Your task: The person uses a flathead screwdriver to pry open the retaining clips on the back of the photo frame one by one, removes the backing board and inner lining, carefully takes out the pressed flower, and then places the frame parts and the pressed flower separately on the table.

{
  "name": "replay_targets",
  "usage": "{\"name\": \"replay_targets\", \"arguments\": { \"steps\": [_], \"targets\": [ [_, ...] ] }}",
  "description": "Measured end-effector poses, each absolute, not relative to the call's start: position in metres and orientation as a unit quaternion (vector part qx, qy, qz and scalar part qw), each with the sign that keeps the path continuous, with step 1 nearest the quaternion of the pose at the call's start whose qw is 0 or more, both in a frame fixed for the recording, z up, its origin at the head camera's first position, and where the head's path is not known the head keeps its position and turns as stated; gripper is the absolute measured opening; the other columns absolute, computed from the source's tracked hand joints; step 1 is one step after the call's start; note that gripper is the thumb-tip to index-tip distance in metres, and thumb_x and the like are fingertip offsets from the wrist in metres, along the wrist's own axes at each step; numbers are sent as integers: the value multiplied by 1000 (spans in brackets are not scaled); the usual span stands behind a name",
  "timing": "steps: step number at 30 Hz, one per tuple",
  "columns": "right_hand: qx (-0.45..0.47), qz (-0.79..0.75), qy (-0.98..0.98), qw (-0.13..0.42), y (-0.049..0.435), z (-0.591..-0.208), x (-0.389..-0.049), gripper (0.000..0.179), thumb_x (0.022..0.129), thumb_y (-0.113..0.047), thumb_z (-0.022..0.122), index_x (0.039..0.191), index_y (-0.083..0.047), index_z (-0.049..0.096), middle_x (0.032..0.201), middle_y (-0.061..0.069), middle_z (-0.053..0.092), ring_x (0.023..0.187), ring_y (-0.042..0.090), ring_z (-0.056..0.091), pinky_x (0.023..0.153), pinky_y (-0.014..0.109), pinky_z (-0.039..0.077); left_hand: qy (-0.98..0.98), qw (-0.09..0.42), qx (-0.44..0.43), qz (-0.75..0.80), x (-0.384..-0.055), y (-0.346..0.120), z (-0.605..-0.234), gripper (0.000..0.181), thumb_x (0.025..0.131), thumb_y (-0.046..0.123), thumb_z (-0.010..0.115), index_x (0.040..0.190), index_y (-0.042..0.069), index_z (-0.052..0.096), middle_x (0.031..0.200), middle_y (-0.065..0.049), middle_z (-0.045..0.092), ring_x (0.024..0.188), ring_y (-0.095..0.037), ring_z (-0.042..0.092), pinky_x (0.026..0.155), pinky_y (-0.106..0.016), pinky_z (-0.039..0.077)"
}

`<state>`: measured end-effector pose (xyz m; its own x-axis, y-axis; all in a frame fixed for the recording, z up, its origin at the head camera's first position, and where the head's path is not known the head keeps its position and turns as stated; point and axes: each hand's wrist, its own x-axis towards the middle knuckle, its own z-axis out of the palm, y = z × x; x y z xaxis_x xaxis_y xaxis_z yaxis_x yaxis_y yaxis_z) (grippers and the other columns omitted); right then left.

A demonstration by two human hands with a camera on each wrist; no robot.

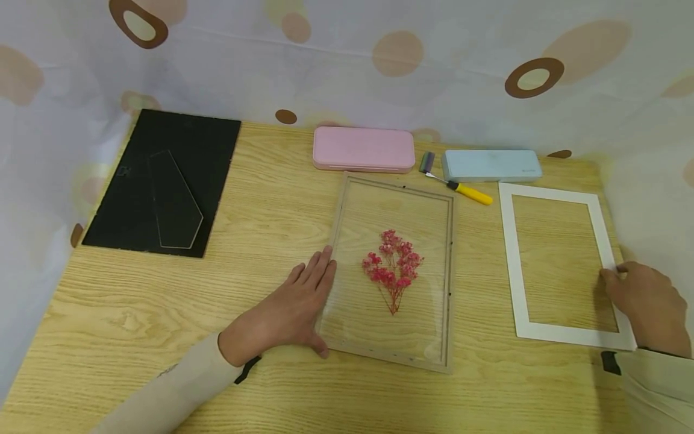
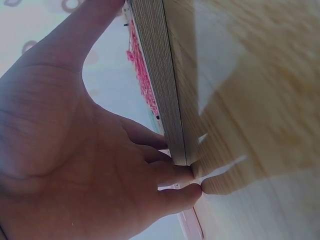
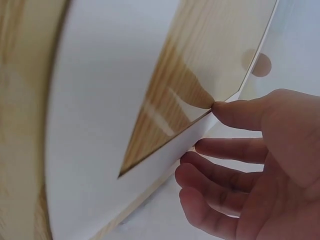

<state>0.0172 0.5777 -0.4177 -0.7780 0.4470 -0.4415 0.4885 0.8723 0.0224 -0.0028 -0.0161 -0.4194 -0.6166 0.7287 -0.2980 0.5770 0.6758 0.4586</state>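
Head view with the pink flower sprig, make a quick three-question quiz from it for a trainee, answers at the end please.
1. True or false: the pink flower sprig lies within the outline of the beige, wood-grained rectangular frame.
2. Which is nearer the yellow handle of the thin tool: (a) the oblong pink case or (b) the oblong light-blue case?
3. Which hand pinches the flat white rectangular border?

Key: 1. True. 2. b. 3. The right hand.

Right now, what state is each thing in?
Frame: lying flat
Pink flowers: inside frame
White mat: apart from frame
Left hand: fingers extended, against frame
Right hand: pinching mat's side
Black backing: off frame
Pink case: closed
Blue case: closed
Screwdriver: lying down
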Motion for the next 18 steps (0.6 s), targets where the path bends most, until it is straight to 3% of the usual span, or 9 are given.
{"name": "replay_targets", "arguments": {
  "steps": [6,11,18],
  "targets": [
    [226,-43,959,165,559,-409,17,59,104,-36,45,130,17,45,116,44,50,92,59,55,55,59,46,885,236,366,164,-2,-17,-419,144,58,58,92,155,-11,11,163,-28,-7,152,-40,4,117,-56,21],
    [182,-67,977,93,512,-394,17,47,103,-26,50,121,17,53,102,35,61,75,48,60,44,47,44,886,233,368,158,-2,-17,-419,144,58,59,92,156,-10,12,163,-28,-6,152,-40,4,117,-56,20],
    [75,-159,984,-8,420,-377,24,31,99,-19,61,107,10,67,87,23,68,68,34,61,50,35,43,890,226,369,146,-1,-16,-419,146,57,64,90,156,-9,13,163,-28,-5,152,-40,5,117,-56,21]
  ]
}}
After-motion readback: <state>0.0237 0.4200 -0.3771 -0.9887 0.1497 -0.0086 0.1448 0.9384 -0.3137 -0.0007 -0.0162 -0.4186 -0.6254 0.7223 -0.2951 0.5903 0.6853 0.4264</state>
